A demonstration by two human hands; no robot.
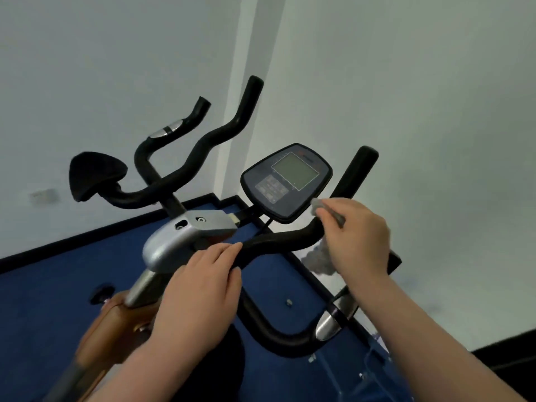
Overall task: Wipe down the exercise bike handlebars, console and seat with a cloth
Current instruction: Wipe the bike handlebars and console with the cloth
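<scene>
Here the right hand (355, 236) is closed around a grey cloth (320, 258) and presses it on the black handlebar (278, 237) of the exercise bike, at the bend where the bar turns up toward its far right end. One small part of the cloth shows above the fingers, just beside the near right edge of the console (287, 181), and a bigger crumpled part hangs under the palm, below the bar. The left hand (200, 288) lies on the same bar, more to the left and nearer, close to the silver stem housing (179, 239); its fingers are held together and laid flat over the bar, and the thumb is hidden, so I cannot tell if it really grips. The console stands between the two bar ends, tilted, with a pale square screen in the upper part and some dark buttons under it, too blurred to read. A chrome pulse sensor (333, 317) sits on the near right loop of the bar, under the right forearm. In the far left there is a second bike, with its own curved black bars (208, 140) and a black seat (95, 174), well apart from the hands. The blue floor (43, 300) runs under everything, and the white walls meet in a corner behind the console.
</scene>
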